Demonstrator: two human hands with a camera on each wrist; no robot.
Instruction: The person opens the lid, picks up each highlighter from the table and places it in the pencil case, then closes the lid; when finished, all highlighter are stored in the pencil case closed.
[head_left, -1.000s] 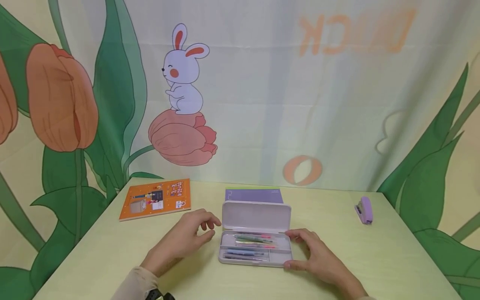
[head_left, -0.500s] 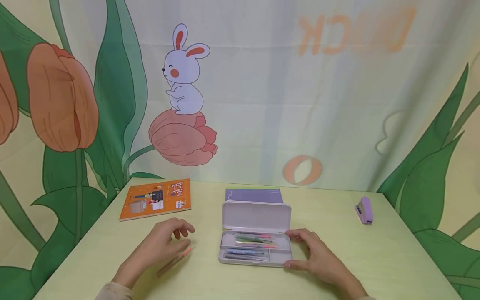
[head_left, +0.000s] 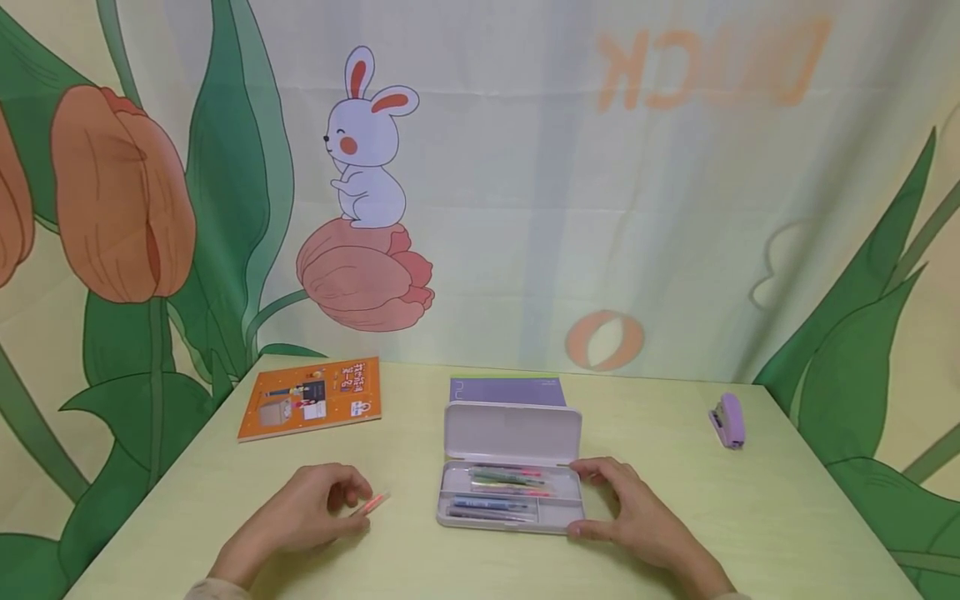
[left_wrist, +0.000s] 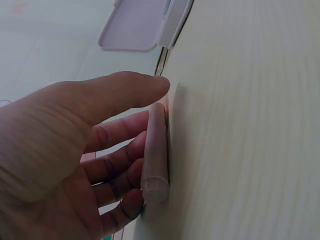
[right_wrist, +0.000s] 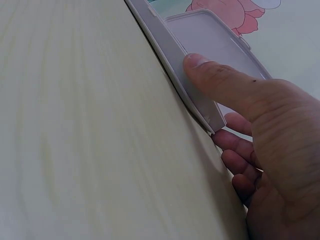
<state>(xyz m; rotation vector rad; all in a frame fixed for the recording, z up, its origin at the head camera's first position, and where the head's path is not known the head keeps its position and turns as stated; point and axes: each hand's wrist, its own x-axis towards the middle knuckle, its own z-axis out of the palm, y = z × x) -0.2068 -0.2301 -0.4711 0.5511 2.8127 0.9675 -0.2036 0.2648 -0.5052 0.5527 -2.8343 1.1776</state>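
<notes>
An open grey pencil case (head_left: 561, 514) lies on the table, its lid (head_left: 513, 433) tilted back and several pens (head_left: 495, 505) in its compartments. My right hand (head_left: 637, 517) grips the case's right end, thumb at the front wall and fingers at the back corner. To the left of the case, my left hand (head_left: 318, 510) is low over the table at a slim pen (left_wrist: 156, 150) with a pinkish end. Its curled fingers lie along one side of the pen, and its thumb crosses over the far part, hiding some of it.
Behind the case lies a purple notebook (head_left: 510, 390), partly hidden by the lid. An orange book (head_left: 315, 400) is at the back left, a purple stapler (head_left: 729, 421) at the right. A printed curtain (head_left: 517, 208) hangs behind the table.
My left hand has moved away from the case, leftward and toward the near edge, down to the pen, its fingers closing around it. The right hand and the case have stayed in place.
</notes>
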